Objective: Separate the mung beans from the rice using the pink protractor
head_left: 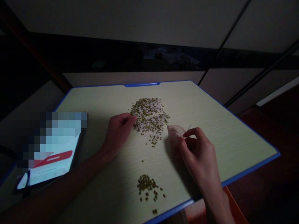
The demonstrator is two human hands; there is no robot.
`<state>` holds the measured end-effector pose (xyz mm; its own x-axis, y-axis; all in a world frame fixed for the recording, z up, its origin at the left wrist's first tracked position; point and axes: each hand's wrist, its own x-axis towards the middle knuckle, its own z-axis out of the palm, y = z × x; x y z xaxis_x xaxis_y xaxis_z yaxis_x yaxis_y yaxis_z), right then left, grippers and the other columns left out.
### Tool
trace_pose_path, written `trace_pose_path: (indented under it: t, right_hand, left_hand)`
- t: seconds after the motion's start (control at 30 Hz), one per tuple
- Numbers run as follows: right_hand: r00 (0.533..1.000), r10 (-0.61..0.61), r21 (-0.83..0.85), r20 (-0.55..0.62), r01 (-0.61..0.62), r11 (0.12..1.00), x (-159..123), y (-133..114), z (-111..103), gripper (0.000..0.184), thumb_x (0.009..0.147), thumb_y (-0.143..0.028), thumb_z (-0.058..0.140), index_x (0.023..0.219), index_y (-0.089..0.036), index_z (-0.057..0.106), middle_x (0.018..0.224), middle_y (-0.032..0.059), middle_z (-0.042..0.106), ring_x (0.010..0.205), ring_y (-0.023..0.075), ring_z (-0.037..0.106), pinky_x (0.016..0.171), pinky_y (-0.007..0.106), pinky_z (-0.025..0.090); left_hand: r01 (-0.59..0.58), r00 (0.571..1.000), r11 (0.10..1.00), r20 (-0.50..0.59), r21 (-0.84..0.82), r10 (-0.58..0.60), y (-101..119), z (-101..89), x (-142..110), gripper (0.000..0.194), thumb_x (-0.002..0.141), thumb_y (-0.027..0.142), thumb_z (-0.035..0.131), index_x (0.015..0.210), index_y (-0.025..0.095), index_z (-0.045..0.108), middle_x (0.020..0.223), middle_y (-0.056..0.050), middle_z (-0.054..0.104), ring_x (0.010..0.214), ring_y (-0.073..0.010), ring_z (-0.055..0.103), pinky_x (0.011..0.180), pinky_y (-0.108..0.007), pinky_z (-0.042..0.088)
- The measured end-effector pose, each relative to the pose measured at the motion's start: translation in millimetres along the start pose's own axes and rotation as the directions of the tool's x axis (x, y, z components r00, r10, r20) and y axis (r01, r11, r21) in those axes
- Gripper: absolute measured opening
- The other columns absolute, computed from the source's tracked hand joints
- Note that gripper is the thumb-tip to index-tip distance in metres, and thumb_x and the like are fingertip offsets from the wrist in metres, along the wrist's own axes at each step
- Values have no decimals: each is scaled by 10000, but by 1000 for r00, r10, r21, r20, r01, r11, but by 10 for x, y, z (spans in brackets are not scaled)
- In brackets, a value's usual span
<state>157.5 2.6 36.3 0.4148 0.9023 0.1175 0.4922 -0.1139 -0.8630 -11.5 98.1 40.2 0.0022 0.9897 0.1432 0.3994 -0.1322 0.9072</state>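
A large heap of green beans mixed with pale rice grains [149,116] lies in the middle of a light wooden table [210,115]. My left hand [118,132] rests at the heap's left edge, fingers curled, fingertips touching the grains. My right hand [199,154] pinches a pinkish see-through protractor [175,133], which stands on the table just right of the heap. Nearer to me sits a smaller pile of green beans alone [147,185], with a few strays around it.
A lit tablet [50,163] lies at the table's left, its screen partly blurred. The table has a blue rim [252,168] and ends close on the right and front. The room around is dark, with a pale wall behind.
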Motion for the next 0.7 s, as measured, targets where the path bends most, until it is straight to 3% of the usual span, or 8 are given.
trace_pose_path:
  t: [0.33,0.47,0.6,0.7]
  right_hand:
    - [988,83,-31,-131,-88,996,-55,133,-185,172,751,-343,553,765,-206,449,449,-24,535,339,108,459,332,219,347]
    - [980,123,53,-160,-116,992,-91,181,-243,196,734,-352,589,772,-209,462,459,-28,552,345,116,491,327,219,382]
    - [981,56,213,-186,-15,977,-75,107,-393,179,736,-317,615,755,-209,474,510,-21,589,374,105,525,332,193,398]
    - [955,-70,194,-288,130,972,113,25,-588,146,731,-268,644,768,-209,516,619,-1,643,446,102,565,400,200,439]
  left_hand:
    - [-10,1000,1000,0,8,10,-7,2,6,337,710,276,504,436,203,321,367,73,290,377,-75,254,398,-249,200]
    - [-5,1000,1000,-2,11,5,4,-2,0,332,713,277,503,440,205,329,364,72,292,378,-78,255,395,-250,197]
    - [2,1000,1000,-3,13,-2,17,-4,-5,329,711,277,502,441,206,328,366,70,296,382,-80,260,394,-247,201]
    - [10,1000,1000,1,9,-10,12,1,3,327,709,284,503,444,207,327,366,70,294,379,-80,257,390,-247,198]
